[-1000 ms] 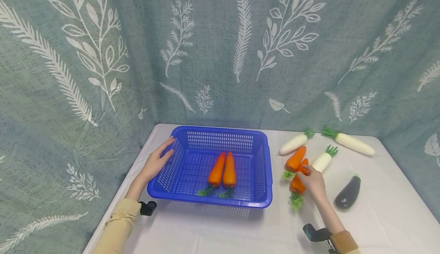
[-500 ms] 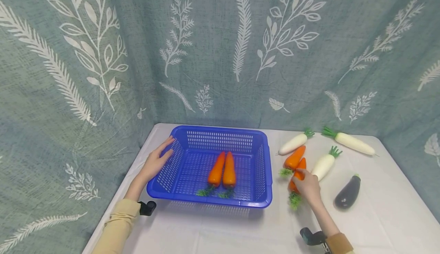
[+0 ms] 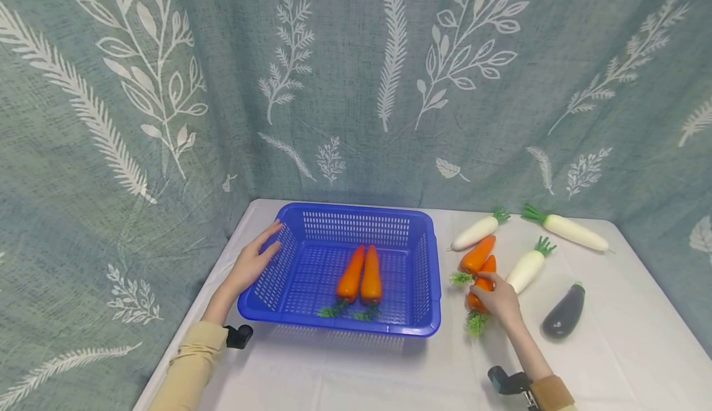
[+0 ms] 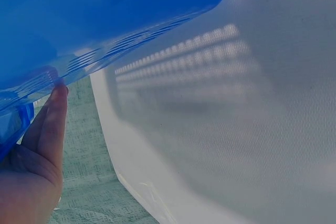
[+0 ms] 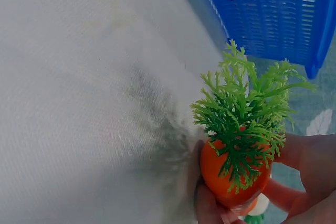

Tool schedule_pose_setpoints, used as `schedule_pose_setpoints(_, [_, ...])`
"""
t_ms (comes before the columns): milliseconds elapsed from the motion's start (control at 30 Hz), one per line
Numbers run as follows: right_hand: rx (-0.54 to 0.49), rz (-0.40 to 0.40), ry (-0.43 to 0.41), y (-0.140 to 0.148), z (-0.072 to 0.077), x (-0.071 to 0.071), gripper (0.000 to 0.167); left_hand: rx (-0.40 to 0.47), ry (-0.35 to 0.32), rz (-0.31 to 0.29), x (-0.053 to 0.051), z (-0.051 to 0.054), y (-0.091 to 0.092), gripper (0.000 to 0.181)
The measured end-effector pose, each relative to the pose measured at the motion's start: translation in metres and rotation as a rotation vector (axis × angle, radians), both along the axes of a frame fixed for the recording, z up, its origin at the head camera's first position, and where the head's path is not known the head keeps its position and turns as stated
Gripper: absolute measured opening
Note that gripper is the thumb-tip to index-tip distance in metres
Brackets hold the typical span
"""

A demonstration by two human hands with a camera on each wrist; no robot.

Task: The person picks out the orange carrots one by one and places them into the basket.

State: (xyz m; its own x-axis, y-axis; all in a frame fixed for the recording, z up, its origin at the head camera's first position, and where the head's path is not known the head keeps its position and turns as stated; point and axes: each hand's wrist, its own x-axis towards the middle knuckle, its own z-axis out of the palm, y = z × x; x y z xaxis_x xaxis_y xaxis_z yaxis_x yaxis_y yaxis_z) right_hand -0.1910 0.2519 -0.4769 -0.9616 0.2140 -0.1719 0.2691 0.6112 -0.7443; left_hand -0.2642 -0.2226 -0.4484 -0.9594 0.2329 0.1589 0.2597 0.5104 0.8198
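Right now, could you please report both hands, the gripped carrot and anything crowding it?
Left hand at blue basket; right hand gripping one carrot outside it; second carrot and white radish close by.

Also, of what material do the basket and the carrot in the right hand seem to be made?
Basket: apparently moulded blue plastic, glossy, judging by its regular slots and light-catching surface.
Held carrot: perhaps plastic or coated foam; its orange skin looks smooth and slightly shiny. Leaves: probably plastic, finely cut.
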Motion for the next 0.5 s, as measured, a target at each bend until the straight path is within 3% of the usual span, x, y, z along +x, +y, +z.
schedule_pose_setpoints(500, [-0.010, -0.003, 0.030, 0.0011, -0.0038, 0.0011, 0.046, -0.005, 0.005, 0.002, -0.0009, -0.0011, 0.0000, 0.045])
